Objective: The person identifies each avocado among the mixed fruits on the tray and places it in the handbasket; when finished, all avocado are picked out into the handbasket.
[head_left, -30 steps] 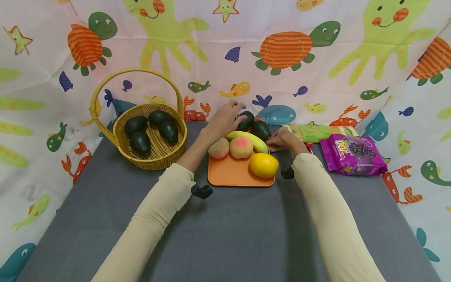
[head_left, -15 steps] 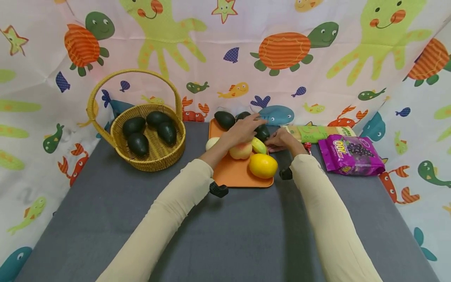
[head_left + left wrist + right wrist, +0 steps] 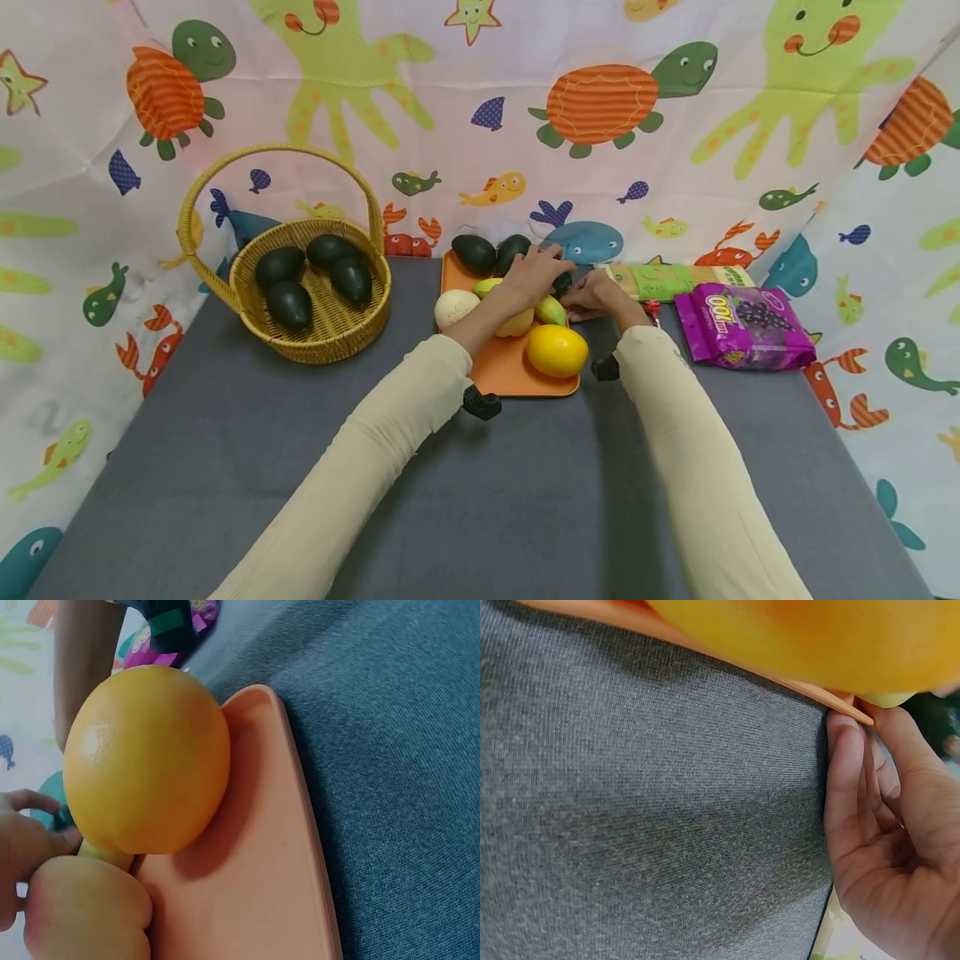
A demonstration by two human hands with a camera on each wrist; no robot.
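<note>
My left hand (image 3: 531, 277) reaches over the back right of the orange tray (image 3: 513, 382), thumb and fingers around a dark green avocado (image 3: 562, 282), mostly hidden. In the left wrist view a bit of dark green shows between the fingertips. My right hand (image 3: 889, 817) pinches the tray's right edge, thumb on top and fingers below. Two more avocados, left (image 3: 474, 254) and middle (image 3: 512, 250), lie along the tray's back. In front are a banana (image 3: 552, 312), a pale round fruit (image 3: 456, 308), a peach (image 3: 86, 911) partly behind my left wrist, and a yellow fruit (image 3: 557, 351).
A yellow wicker basket (image 3: 330, 337) with a tall handle and several avocados stands at the left. Right of the tray lie a purple grape-printed bag (image 3: 746, 327) and a green-yellow packet (image 3: 678, 282). A sea-animal printed cloth (image 3: 450, 83) backs the grey table (image 3: 480, 492).
My left hand has moved right, from the left avocado across to the one at the back right, uncovering the other two. My right hand has stayed at the tray's edge.
</note>
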